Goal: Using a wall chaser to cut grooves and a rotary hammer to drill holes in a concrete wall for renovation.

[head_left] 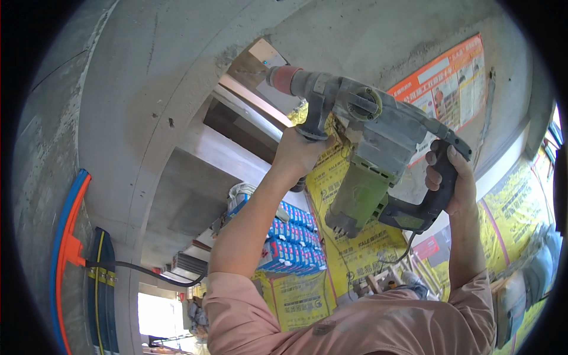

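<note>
A large green and black rotary hammer, coated with dust, is held up across the middle of the head view. Its chuck with a red ring points up to the left; whether a bit touches anything is hard to tell. My left hand grips the dark side handle below the chuck, with the forearm rising from the lower edge. My right hand is wrapped round the black rear handle, and a black cord hangs from that handle's lower end.
Grey concrete surrounds a recessed opening. Behind the tool are an orange poster, yellow printed floor sheeting and stacked blue-and-white packages. An orange-and-blue pipe and dark blue pipes run up the left side.
</note>
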Action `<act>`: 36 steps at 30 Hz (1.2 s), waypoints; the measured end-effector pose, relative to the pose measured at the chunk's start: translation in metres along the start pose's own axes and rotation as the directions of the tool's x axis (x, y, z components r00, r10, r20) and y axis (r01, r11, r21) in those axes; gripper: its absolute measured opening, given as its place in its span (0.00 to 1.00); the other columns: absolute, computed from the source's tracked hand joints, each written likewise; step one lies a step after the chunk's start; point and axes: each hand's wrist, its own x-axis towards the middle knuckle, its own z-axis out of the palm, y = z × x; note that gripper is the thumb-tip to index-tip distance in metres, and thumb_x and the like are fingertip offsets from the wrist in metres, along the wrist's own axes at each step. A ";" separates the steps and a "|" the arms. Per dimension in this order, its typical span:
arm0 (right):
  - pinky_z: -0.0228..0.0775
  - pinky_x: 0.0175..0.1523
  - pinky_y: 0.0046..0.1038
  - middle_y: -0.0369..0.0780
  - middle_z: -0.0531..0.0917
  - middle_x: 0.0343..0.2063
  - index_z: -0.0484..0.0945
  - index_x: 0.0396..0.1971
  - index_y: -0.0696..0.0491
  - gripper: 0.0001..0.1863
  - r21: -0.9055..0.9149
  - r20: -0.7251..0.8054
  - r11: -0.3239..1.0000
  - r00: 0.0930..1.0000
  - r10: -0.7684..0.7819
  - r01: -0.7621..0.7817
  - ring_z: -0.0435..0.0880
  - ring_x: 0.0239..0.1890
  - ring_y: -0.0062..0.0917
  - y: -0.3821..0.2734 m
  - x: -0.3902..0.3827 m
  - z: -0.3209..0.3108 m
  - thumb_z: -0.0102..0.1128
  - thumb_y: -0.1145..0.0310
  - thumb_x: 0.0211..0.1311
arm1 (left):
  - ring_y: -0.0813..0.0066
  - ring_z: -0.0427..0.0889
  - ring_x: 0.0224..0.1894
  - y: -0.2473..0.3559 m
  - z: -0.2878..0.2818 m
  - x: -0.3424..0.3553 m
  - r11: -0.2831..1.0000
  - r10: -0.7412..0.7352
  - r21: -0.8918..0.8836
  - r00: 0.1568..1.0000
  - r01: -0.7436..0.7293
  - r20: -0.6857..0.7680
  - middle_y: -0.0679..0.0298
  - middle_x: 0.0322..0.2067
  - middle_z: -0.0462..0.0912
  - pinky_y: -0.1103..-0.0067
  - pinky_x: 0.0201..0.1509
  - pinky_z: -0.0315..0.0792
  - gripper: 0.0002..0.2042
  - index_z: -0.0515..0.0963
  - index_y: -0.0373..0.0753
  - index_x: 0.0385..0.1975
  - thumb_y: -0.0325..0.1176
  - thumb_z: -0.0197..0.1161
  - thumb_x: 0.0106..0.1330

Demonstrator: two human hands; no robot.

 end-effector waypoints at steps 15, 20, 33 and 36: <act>0.64 0.20 0.20 0.37 0.73 0.27 0.71 0.44 0.56 0.13 0.275 0.136 0.952 0.986 0.100 -0.135 0.69 0.17 0.18 0.043 0.035 -0.049 0.56 0.63 0.69 | 0.53 0.84 0.35 -0.008 -0.025 -0.010 0.929 0.153 0.332 0.987 -0.162 0.053 0.46 0.32 0.85 0.69 0.42 0.76 0.17 0.81 0.31 0.41 0.37 0.68 0.56; 0.64 0.19 0.20 0.37 0.74 0.27 0.72 0.43 0.56 0.14 0.127 0.132 0.992 0.991 -0.011 -0.006 0.69 0.17 0.18 0.033 0.040 -0.029 0.59 0.62 0.66 | 0.45 0.83 0.37 -0.030 -0.019 0.009 0.919 0.215 0.361 0.969 -0.157 -0.124 0.42 0.31 0.83 0.64 0.42 0.76 0.18 0.81 0.29 0.33 0.40 0.67 0.53; 0.67 0.21 0.24 0.39 0.75 0.25 0.73 0.40 0.55 0.12 0.151 0.116 0.987 0.992 0.046 -0.063 0.72 0.17 0.22 0.044 0.050 -0.012 0.61 0.65 0.61 | 0.49 0.84 0.41 -0.037 -0.023 0.015 0.922 0.195 0.369 0.965 -0.119 -0.175 0.45 0.33 0.84 0.67 0.44 0.76 0.15 0.82 0.34 0.39 0.36 0.68 0.55; 0.68 0.21 0.24 0.40 0.76 0.27 0.72 0.39 0.56 0.12 0.164 0.111 0.983 0.992 0.067 -0.085 0.73 0.18 0.23 0.047 0.049 -0.005 0.60 0.65 0.61 | 0.51 0.85 0.40 -0.039 -0.028 0.012 0.920 0.239 0.359 0.952 -0.160 -0.190 0.46 0.32 0.85 0.68 0.44 0.76 0.15 0.82 0.33 0.38 0.36 0.69 0.55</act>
